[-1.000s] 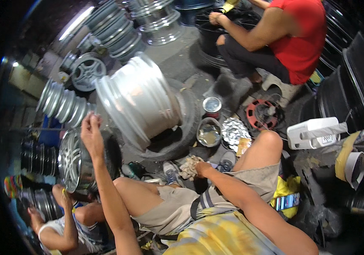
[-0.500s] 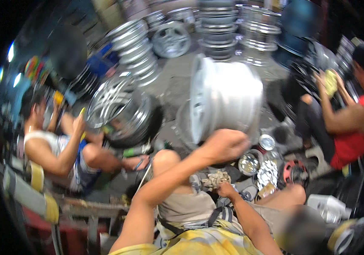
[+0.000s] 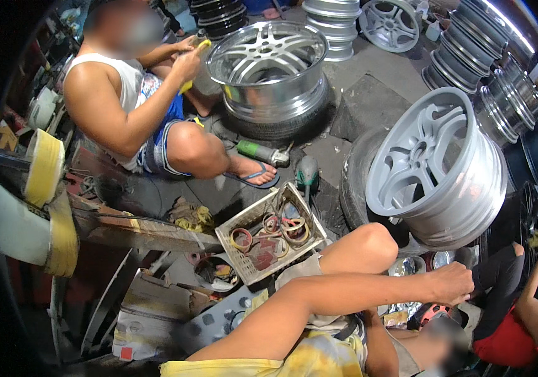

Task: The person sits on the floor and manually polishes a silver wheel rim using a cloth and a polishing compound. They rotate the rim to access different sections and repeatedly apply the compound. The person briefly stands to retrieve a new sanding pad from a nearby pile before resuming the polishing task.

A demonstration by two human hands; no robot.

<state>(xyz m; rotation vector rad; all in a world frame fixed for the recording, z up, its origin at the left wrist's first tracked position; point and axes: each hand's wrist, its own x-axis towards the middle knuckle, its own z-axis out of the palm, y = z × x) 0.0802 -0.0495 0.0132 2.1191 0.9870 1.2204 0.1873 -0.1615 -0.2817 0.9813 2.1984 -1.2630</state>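
My left hand (image 3: 452, 284) is held out to the right across my raised knee, its fingers curled closed. Whatever it may hold cannot be made out. A silver-grey spoked wheel rim (image 3: 421, 152) stands tilted just beyond that hand, apart from it, leaning over a tyre (image 3: 355, 173) on the floor. My right forearm (image 3: 380, 352) passes under my left arm, which hides the right hand. Near the left hand are round tins (image 3: 407, 266), a crumpled foil sheet (image 3: 405, 309) and a red-black round part (image 3: 433, 315).
A co-worker in a white sleeveless top (image 3: 102, 94) sits left, by a chrome rim (image 3: 268, 53) on a tyre. An angle grinder (image 3: 263, 152) and a crate (image 3: 222, 235) with tape rolls lie between us. Another person in red (image 3: 517, 333) crouches right. Stacked rims (image 3: 338, 28) stand behind.
My view has turned to the left, so the silver rim now appears farther right with its spoked face showing. My left hand stays closed. The right hand has gone out of sight behind my left arm.
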